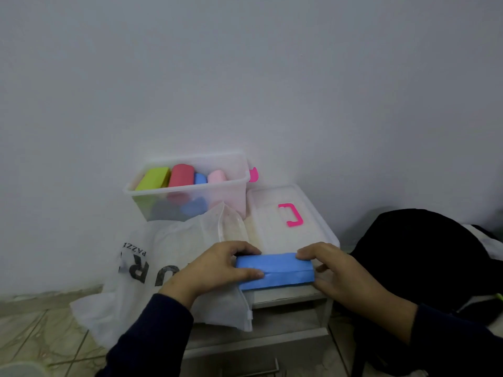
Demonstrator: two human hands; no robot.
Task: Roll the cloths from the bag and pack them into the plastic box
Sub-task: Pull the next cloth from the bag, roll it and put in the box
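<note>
A folded blue cloth lies at the front edge of a small white cabinet top. My left hand grips its left end, and my right hand holds its right end. Behind it, against the wall, stands the clear plastic box holding rolled cloths: green, red, a small blue one and pink. A white bag with dark lettering lies to the left, draped over the cabinet's edge and partly under my left hand.
The box's clear lid with a pink handle lies flat to the right of the box. A black bag sits on the right. The cabinet has drawers below. Tiled floor shows at lower left.
</note>
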